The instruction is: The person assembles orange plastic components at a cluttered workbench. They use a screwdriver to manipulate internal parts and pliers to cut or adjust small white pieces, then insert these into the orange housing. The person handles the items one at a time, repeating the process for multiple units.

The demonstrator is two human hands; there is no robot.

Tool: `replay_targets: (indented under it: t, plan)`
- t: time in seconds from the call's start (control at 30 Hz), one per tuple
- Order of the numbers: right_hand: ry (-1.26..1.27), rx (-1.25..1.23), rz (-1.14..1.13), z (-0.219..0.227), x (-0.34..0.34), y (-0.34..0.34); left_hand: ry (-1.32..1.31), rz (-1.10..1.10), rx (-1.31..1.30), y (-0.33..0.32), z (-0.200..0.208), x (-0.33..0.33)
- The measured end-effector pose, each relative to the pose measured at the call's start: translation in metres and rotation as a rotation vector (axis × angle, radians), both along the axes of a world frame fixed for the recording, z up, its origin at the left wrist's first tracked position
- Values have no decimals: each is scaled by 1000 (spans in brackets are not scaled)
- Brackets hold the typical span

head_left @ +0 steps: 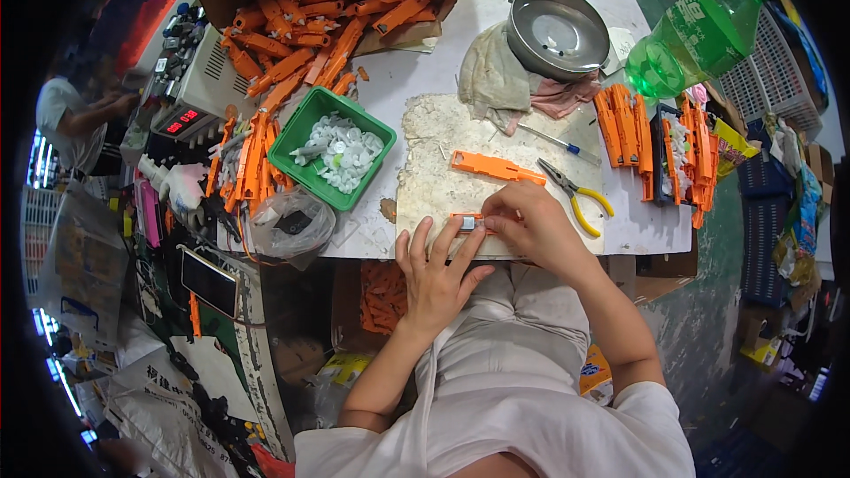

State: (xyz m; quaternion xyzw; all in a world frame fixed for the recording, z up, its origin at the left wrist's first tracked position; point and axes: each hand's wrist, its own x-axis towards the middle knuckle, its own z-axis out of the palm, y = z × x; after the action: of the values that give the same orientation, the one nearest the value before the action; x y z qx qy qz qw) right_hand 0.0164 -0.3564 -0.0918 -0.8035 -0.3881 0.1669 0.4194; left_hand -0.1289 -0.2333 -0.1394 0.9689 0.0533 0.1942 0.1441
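Observation:
A small orange plastic housing with a grey piece in it lies on the worn board near the table's front edge. My left hand rests beside it with the fingers spread, the fingertips against its left end. My right hand is closed in a pinch at its right end; what sits between those fingertips is hidden. Just beyond lies a longer orange plastic shell. Pliers with yellow handles lie open to the right of my right hand, and a pen lies behind them.
A green tray of small clear plastic pieces stands left of the board. Orange shells heap out of a box at the back left. Further right are a metal bowl on cloths, a green bottle and stacked orange shells.

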Motion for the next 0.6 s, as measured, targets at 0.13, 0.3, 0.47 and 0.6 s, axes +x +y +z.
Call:
replay_targets:
  t: [0.13,0.3,0.47,0.6]
  plan:
    - [54,-69,30,6,7,4,3,21,12,-2,0,1]
    - [-11,-96,82,9,20,8,-33,30,76,0,3,3]
    - [-236,-21,-48,10,37,13,-38,13,62,0,2,4]
    - [-198,-2,193,10,29,11,1,13,33,0,6,2]
